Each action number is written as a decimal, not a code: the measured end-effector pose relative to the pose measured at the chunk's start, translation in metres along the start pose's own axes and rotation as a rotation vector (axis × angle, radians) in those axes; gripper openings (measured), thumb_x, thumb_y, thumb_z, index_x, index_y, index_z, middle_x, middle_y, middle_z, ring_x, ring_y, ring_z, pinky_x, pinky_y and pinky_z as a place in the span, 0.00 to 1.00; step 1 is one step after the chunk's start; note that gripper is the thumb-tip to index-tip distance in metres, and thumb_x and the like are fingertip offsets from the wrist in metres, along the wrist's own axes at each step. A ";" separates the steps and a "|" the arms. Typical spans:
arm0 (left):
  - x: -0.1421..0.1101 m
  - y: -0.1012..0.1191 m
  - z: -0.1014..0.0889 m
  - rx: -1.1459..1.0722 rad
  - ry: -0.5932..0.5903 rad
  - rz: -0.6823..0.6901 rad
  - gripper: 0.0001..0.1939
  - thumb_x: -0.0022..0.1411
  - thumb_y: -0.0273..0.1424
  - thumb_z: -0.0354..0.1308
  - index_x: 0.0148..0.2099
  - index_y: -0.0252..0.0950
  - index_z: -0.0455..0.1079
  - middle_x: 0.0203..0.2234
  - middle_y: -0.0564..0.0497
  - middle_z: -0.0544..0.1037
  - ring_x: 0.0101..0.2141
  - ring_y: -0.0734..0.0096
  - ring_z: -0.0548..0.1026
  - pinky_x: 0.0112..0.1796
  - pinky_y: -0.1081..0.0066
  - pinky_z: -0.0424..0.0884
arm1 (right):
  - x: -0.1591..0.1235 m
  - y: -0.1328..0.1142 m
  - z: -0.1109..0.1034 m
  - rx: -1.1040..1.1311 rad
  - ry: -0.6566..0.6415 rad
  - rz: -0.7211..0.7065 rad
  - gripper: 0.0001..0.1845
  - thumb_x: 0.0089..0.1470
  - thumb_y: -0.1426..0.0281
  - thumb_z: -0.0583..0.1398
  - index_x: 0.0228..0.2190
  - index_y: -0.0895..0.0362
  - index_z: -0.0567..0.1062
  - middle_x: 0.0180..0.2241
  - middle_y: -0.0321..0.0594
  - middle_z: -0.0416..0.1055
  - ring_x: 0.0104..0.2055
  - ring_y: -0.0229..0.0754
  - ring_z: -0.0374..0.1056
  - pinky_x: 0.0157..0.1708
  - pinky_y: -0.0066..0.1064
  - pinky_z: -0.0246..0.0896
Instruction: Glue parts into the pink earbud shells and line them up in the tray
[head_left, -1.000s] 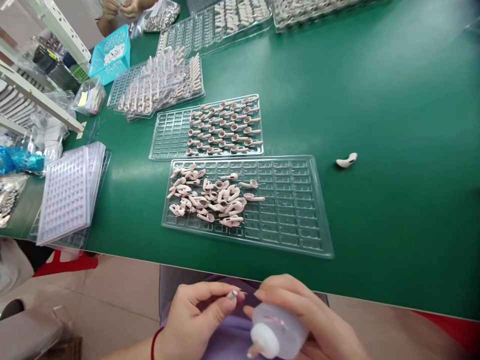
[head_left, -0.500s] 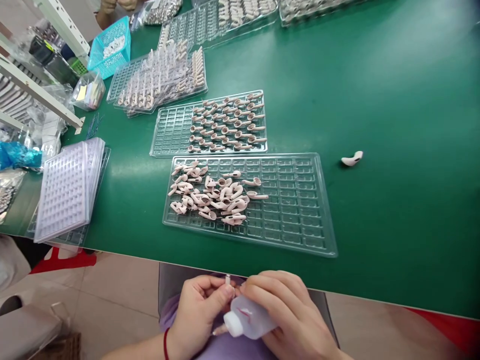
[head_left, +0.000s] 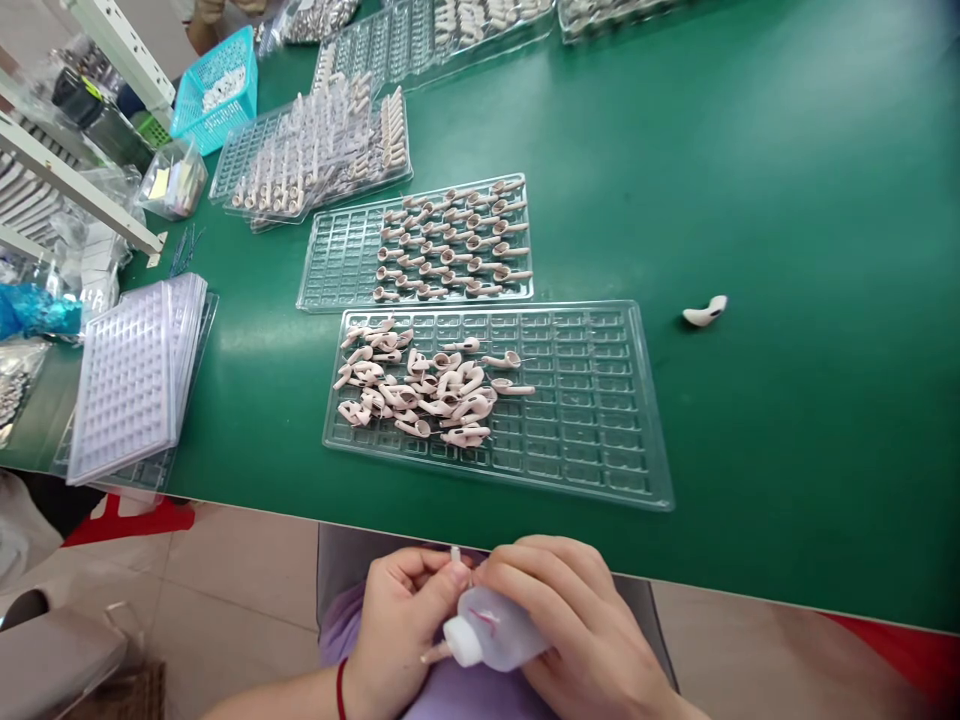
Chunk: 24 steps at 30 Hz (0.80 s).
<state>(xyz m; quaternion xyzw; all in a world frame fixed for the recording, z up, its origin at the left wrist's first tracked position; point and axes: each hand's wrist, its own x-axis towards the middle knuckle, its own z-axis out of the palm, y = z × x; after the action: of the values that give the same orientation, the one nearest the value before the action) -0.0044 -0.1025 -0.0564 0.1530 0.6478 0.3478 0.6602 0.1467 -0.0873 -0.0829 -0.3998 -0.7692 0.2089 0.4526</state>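
Observation:
My left hand is closed, pinching a small white earbud shell whose stem end sticks up above the thumb; the fingers hide the rest. My right hand wraps around a translucent squeeze bottle with a white cap. The bottle lies tilted, its narrow tip pointing left beside my left palm. Both hands meet over my lap, just below the table edge. Ahead of them, a clear plastic tray carries a loose pile of earbud shells on its left half.
Behind it, a second clear tray bears earbud shells in rows. One single earbud shell lies on the green table at right. Stacked trays, a turquoise basket and a metal rack post stand at left.
The view has shifted very slightly. Both hands keep their grips, and the bottle sits marginally further left and higher in the picture.

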 end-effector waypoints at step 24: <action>-0.010 0.042 -0.031 0.822 -0.087 0.818 0.06 0.60 0.33 0.65 0.34 0.36 0.80 0.26 0.48 0.80 0.28 0.68 0.74 0.32 0.71 0.70 | 0.038 0.014 -0.027 0.038 0.005 0.247 0.08 0.56 0.71 0.62 0.39 0.51 0.71 0.34 0.39 0.76 0.31 0.42 0.73 0.30 0.31 0.68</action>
<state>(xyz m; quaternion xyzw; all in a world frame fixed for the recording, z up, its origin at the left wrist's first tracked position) -0.0443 -0.0867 -0.0254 0.6487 0.5903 0.2879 0.3846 0.1652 -0.0493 -0.0589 -0.4832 -0.7089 0.2768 0.4329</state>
